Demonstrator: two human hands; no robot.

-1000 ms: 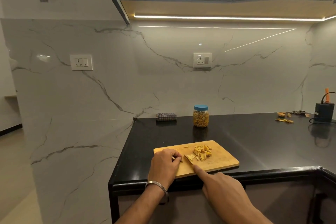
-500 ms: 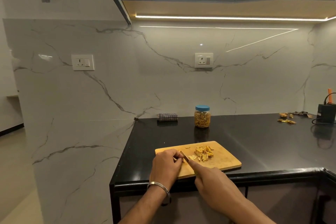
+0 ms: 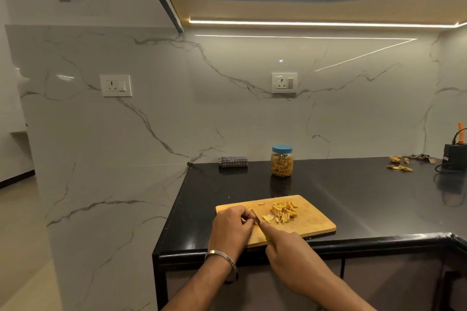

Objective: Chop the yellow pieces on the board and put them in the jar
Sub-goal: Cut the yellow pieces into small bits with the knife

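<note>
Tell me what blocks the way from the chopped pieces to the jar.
The counter between the pieces on the board and the jar shows nothing in the way. But the jar's blue lid is on, so it closes the opening.

Dim kitchen, under-cabinet strip light [image 3: 321, 23] glare

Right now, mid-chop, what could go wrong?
1. The small knife blade sits right against the left hand fingers pinching a yellow piece: cut risk.
2. The wooden cutting board lies near the black counter's front edge: could slide.
3. The blue-lidded clear jar appears closed, so transfer stalls.
</note>
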